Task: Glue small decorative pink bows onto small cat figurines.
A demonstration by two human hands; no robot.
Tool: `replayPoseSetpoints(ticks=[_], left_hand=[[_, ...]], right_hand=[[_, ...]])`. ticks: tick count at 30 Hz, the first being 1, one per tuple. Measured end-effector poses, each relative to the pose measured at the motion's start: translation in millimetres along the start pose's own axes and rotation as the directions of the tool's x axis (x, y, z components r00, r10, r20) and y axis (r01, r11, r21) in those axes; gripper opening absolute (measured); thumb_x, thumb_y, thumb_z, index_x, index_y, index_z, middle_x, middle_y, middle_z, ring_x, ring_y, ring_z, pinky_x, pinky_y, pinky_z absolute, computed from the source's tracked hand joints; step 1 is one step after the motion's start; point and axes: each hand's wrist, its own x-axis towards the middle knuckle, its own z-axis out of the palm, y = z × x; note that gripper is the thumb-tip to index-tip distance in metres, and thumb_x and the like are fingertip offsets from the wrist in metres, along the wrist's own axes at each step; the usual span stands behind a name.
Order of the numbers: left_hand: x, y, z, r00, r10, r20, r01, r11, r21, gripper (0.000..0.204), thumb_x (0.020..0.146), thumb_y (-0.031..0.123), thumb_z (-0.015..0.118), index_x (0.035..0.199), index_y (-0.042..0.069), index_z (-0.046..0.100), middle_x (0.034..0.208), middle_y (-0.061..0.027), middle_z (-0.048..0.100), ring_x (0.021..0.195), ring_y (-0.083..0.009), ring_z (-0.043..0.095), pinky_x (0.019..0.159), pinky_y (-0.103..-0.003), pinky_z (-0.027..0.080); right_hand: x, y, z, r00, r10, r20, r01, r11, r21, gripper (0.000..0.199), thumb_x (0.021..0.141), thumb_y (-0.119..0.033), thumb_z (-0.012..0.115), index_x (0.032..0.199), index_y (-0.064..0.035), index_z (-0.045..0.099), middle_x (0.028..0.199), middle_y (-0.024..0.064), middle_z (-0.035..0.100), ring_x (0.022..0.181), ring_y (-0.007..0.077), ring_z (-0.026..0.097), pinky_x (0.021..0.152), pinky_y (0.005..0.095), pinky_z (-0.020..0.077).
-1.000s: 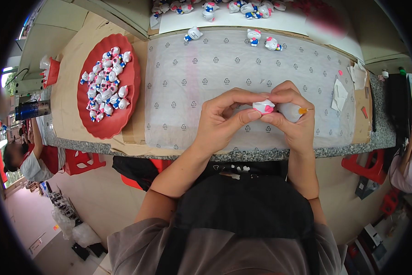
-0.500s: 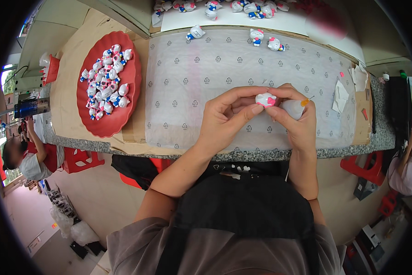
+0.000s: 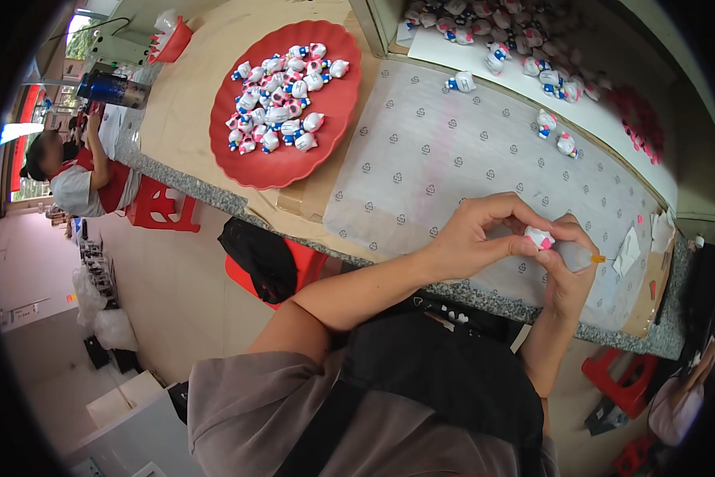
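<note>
Between the fingertips of both hands is a small white cat figurine [image 3: 539, 238] with pink on it. My left hand [image 3: 476, 234] pinches it from the left with thumb and forefinger. From the right, the thumb and forefinger of my right hand [image 3: 565, 282] meet it too. A translucent squeeze bottle [image 3: 573, 255] with an orange needle tip [image 3: 598, 259] is tucked in that right hand, the needle pointing right. Both hands are above a printed white sheet [image 3: 405, 159] on the worktable. The figurine's lower part is hidden by fingers.
A scalloped red tray [image 3: 226, 151] of several figurines stands at the left. Single figurines [image 3: 546, 124] lie along the sheet's far edge, with more piled on a white shelf [image 3: 453, 56]. White paper scraps [image 3: 627, 250] are at the right. Another person [image 3: 79, 171] sits far left.
The head view has turned left, so the scene appears tilted and the hands lie farther right and lower. Both hands keep their grip on the figurine, with the bottle still in the right.
</note>
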Motion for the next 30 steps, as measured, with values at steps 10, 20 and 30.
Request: replayPoseSetpoints(ticks=[10, 20, 30], left_hand=[[-8.6, 54.8, -28.5, 0.869, 0.37, -0.33, -0.215, 0.881, 0.422, 0.023, 0.066, -0.009, 0.059, 0.085, 0.003, 0.055, 0.1, -0.0071, 0.045, 0.091, -0.015, 0.046, 0.073, -0.025, 0.042], [102.6, 24.2, 3.6, 0.88, 0.283, 0.382, -0.408, 0.041, 0.912, 0.028, 0.067, 0.007, 0.06, 0.095, 0.006, 0.057, 0.085, -0.0099, 0.056, 0.082, -0.0249, 0.05, 0.074, -0.034, 0.039], [90.3, 25.8, 11.8, 0.999, -0.037, 0.039, -0.002, 0.694, 0.72, 0.026, 0.074, -0.005, 0.048, 0.099, 0.001, 0.053, 0.101, -0.0075, 0.055, 0.082, -0.0113, 0.053, 0.075, -0.022, 0.04]], right_hand=[[9.6, -6.3, 6.0, 1.0, -0.001, -0.014, 0.001, 1.0, 0.006, 0.057, 0.059, 0.004, 0.063, 0.113, -0.0013, 0.045, 0.08, 0.0018, 0.047, 0.066, 0.0062, 0.044, 0.058, 0.0181, 0.0366], [5.0, -8.9, -14.4, 0.902, -0.132, -0.412, 0.188, 0.977, 0.098, 0.055, 0.065, 0.002, 0.059, 0.115, -0.0018, 0.036, 0.087, 0.0067, 0.046, 0.069, 0.0079, 0.046, 0.052, 0.0189, 0.041], [-3.5, -2.2, -9.0, 0.918, -0.239, -0.317, 0.319, 0.92, 0.229, 0.034, 0.071, 0.003, 0.043, 0.101, -0.0025, 0.031, 0.099, 0.0116, 0.037, 0.074, 0.0164, 0.048, 0.061, 0.0285, 0.0447]])
